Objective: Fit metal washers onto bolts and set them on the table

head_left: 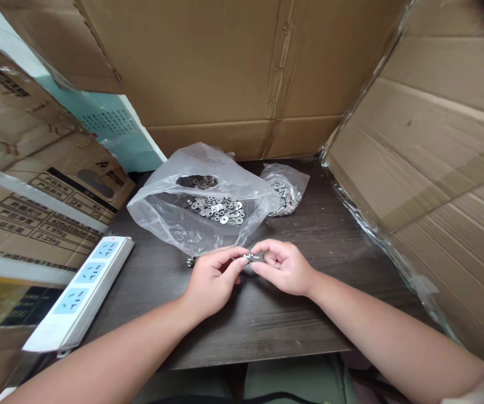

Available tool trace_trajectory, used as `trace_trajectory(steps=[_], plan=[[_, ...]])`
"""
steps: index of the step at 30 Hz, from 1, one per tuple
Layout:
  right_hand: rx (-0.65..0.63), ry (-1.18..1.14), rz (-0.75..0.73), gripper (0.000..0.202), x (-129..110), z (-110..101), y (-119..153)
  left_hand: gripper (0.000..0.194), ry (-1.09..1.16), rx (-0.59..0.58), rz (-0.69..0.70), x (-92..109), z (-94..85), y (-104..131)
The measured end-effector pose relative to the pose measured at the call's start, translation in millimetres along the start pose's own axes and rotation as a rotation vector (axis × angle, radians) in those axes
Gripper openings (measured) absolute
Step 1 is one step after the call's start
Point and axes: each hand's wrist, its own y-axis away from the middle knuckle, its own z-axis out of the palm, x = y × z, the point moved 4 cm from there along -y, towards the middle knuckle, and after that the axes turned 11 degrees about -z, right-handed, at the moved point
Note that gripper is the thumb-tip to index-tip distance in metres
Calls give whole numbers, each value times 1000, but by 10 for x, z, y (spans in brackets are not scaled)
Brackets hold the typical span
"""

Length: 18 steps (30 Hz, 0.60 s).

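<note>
One left hand (pixel 213 280) and one right hand (pixel 287 268) are holding one bolt (pixel 250 257); two plastic bags (pixel 199 160) are lying beyond them, one power strip (pixel 94 293) with three socket panels (pixel 90 273) resting to their left

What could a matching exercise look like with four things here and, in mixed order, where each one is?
1. White power strip
2. Small metal part
3. Loose washers
4. Smaller bag

A. Inside the large bag
B. To the right of the large bag
C. Left of both hands
D. At the fingertips of the left hand and right hand

Pairs: 1-C, 2-D, 3-A, 4-B
</note>
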Motion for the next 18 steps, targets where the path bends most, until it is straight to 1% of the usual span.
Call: trace_trajectory(steps=[5,11,18], plan=[[9,27,9,40,-25,-1,-8,25,-13,5,8,13,-1,-4],[-24,25,29,39,-41,5,-12,25,-41,7,81,30,8,-8],[-32,45,-1,36,-55,-4,-29,24,-64,17,153,68,28,-11]])
